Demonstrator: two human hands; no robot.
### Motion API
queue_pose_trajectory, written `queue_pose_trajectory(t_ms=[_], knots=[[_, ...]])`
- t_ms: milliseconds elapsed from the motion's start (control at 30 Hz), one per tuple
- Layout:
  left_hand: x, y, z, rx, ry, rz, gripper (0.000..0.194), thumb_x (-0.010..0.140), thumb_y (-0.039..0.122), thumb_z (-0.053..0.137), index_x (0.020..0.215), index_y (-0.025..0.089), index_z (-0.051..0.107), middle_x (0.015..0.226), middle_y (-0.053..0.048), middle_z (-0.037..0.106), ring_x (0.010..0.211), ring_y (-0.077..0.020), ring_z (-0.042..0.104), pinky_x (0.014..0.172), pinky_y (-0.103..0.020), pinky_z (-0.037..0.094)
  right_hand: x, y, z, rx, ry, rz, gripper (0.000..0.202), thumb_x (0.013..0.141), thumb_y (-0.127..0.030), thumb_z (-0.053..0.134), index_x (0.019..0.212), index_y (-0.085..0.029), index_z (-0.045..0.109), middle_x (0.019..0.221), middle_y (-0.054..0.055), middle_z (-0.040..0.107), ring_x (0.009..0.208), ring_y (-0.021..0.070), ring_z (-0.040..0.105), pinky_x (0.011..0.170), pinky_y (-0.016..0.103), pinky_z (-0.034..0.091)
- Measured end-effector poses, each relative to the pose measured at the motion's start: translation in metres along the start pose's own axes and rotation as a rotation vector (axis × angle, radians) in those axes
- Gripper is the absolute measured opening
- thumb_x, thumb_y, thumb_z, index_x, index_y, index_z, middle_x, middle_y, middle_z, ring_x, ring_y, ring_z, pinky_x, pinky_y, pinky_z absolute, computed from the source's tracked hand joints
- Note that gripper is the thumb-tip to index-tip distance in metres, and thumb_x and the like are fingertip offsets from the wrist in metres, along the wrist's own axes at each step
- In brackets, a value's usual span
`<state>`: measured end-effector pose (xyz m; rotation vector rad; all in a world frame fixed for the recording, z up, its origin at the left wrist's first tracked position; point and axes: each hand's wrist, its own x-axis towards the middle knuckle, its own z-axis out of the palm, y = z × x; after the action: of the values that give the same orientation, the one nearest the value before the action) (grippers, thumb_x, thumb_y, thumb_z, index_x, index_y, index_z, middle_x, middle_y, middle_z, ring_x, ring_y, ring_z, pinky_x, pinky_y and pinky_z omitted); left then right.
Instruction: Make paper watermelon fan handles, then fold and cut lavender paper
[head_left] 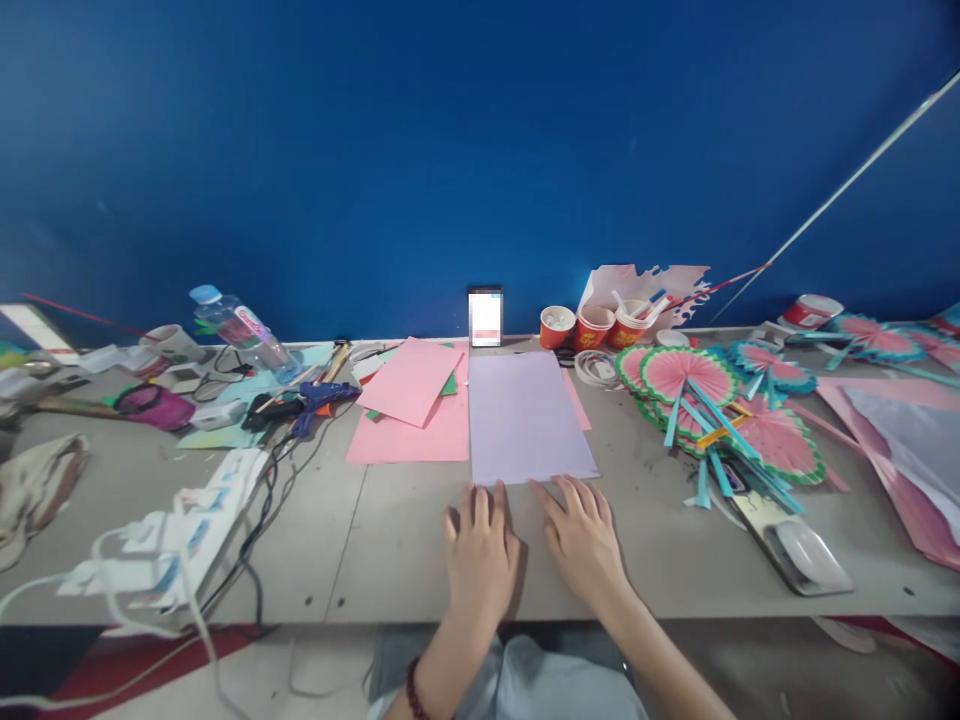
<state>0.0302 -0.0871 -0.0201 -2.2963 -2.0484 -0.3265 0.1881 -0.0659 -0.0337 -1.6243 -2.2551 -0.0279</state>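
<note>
"Lavender rectangular paper sheet [525, 415]: state its position."

"Flat on the grey tabletop [397, 540], before the person, its near edge at the fingertips."

"Proceed from the left."

"White multi-socket power strip with blue panels [214, 510], cables trailing from it. Beyond it, a clear plastic bottle with a blue cap [240, 325], tilted. To the right of both, a dark blue gun-shaped tool [321, 400]."

"Next?"

"Small pink paper sheet [411, 380], set askew over green paper and a larger pink paper sheet [420, 442]. The larger one adjoins the lavender sheet's left side."

"Condition of the hands?"

"Left hand [480, 545]: palm down, fingers slightly spread, tips at the sheet's near edge. Right hand [581, 530]: palm down, index finger set apart from the others, tips along the same edge. Pressure on the paper: cannot tell."

"Behind the sheet?"

"Black-edged phone [486, 318], upright near the blue wall [480, 150], its screen lit."

"Right side?"

"Three red paper cups [595, 335] in a row, then pleated pink paper fans with green or blue borders [690, 378], overlapping. Nearer the front edge, a white oval mouse [810, 555]."
</note>
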Motion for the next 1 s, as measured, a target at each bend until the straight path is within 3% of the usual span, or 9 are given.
queue_pose_trajectory(t_ms=[167, 500, 767, 1000], knots=[[0.000, 0.001, 0.002, 0.010, 0.028, 0.013, 0.050, 0.086, 0.021, 0.045, 0.136, 0.018, 0.044, 0.123, -0.013, 0.055, 0.122, -0.0297, 0.043, 0.096, -0.049, 0.035, -0.003, 0.012, 0.003, -0.002, 0.010, -0.030, 0.044, 0.087, -0.014, 0.041, 0.130, -0.020, 0.053, 0.124, 0.011, 0.055, 0.118, 0.0254, 0.047, 0.103, 0.046, 0.036], [0.000, -0.001, 0.001, 0.001, 0.025, 0.020, 0.049, 0.087, 0.020, 0.043, 0.136, 0.018, 0.043, 0.123, -0.012, 0.055, 0.123, -0.0295, 0.042, 0.096, -0.049, 0.035, -0.011, 0.049, 0.002, 0.004, 0.046, -0.071, 0.042, 0.090, -0.016, 0.037, 0.128, -0.013, 0.053, 0.126, 0.011, 0.058, 0.117, 0.0218, 0.052, 0.106, 0.045, 0.037], [-0.001, -0.002, 0.001, -0.004, 0.005, 0.020, 0.050, 0.088, 0.019, 0.041, 0.137, 0.018, 0.041, 0.124, -0.012, 0.054, 0.124, -0.0288, 0.041, 0.097, -0.050, 0.035, -0.016, 0.076, -0.003, -0.020, 0.071, -0.022, 0.041, 0.089, -0.019, 0.038, 0.125, -0.013, 0.057, 0.124, 0.009, 0.061, 0.115, 0.0241, 0.053, 0.106, 0.048, 0.036], [0.004, -0.002, -0.007, -0.010, -0.019, 0.026, 0.049, 0.085, 0.017, 0.046, 0.134, 0.017, 0.044, 0.120, -0.012, 0.055, 0.120, -0.0284, 0.043, 0.097, -0.050, 0.035, -0.014, 0.077, -0.010, -0.071, 0.110, -0.009, 0.039, 0.089, -0.019, 0.040, 0.121, -0.017, 0.061, 0.120, 0.005, 0.064, 0.118, 0.0262, 0.050, 0.106, 0.050, 0.035]])
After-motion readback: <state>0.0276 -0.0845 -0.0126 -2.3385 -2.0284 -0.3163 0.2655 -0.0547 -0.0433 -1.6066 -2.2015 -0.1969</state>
